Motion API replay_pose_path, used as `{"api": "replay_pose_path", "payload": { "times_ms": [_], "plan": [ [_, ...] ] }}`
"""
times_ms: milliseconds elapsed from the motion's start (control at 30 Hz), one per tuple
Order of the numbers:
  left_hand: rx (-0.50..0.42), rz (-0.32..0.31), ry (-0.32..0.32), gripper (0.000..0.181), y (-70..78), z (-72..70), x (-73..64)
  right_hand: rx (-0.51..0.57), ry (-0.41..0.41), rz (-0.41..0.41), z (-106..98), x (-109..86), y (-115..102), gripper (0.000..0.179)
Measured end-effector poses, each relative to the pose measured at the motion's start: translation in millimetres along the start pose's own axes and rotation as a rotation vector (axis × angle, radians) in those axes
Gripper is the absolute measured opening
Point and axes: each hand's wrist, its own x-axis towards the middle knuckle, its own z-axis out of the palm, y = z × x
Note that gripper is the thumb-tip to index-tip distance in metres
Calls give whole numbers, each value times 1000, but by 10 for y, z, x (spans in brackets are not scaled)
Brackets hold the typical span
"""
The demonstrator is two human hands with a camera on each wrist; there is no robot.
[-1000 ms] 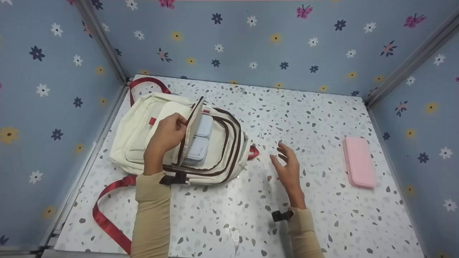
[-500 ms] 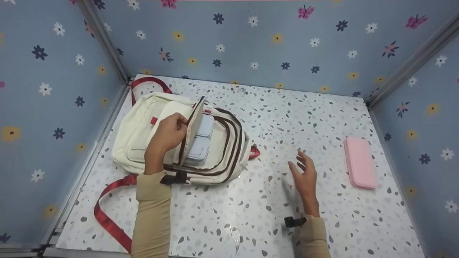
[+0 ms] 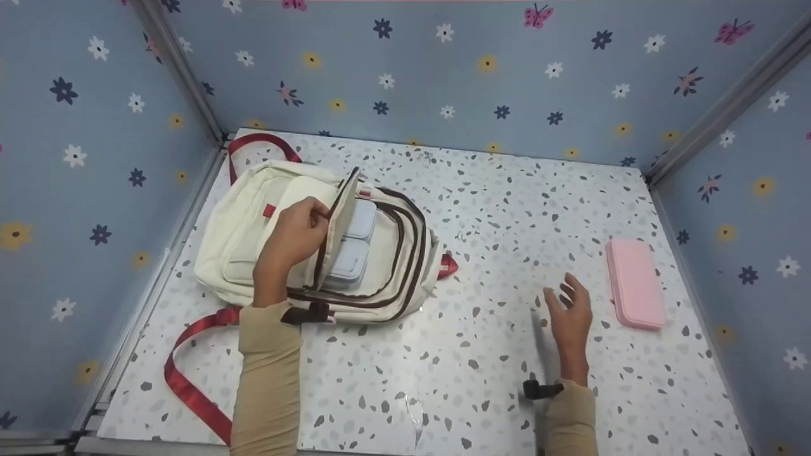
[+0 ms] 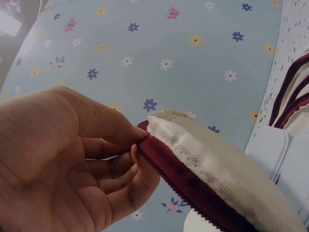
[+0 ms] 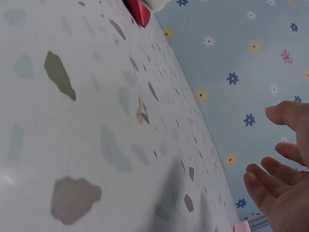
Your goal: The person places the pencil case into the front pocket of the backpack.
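Note:
A cream backpack [image 3: 241, 215] with dark red zips lies flat on the left of the table. My left hand [image 3: 294, 234] pinches the zipped edge of its front pocket flap [image 4: 193, 179] between thumb and fingers, holding the flap raised. Behind the flap, two pale blue cases [image 3: 359, 220] sit side by side in the pocket, partly hidden by it. My right hand [image 3: 572, 313] hovers over the table at the right, fingers loosely bent and holding nothing. A pink rectangular case [image 3: 635, 283] lies just to the right of that hand, apart from it.
Speckled white table [image 3: 494, 209] with flower-patterned panels [image 3: 443, 76] at the back and both sides. A red strap [image 3: 190, 386] loops off the backpack towards the front left, another red strap [image 3: 263, 138] at the back left. A red tab [image 3: 448, 266] sticks out at the backpack's right end.
My right hand has moved right, away from the backpack and closer to the pink case. The left hand keeps its pinch on the pocket flap, and the backpack stays in place.

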Motion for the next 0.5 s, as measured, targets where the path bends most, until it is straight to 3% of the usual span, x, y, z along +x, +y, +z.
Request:
{"api": "replay_pose_path", "payload": {
  "times_ms": [200, 367, 500],
  "plan": [
    [4, 14, 1, 19, -4, 10, 3, 9, 54, 48, -223, 45, 142, 60],
    [8, 25, 9, 18, -6, 12, -1, -41, 121, 141, -386, 133, 215, 61],
    [0, 27, 8, 18, -4, 16, 0, -64, 118, 227, -560, 222, 222, 66]
  ]
}}
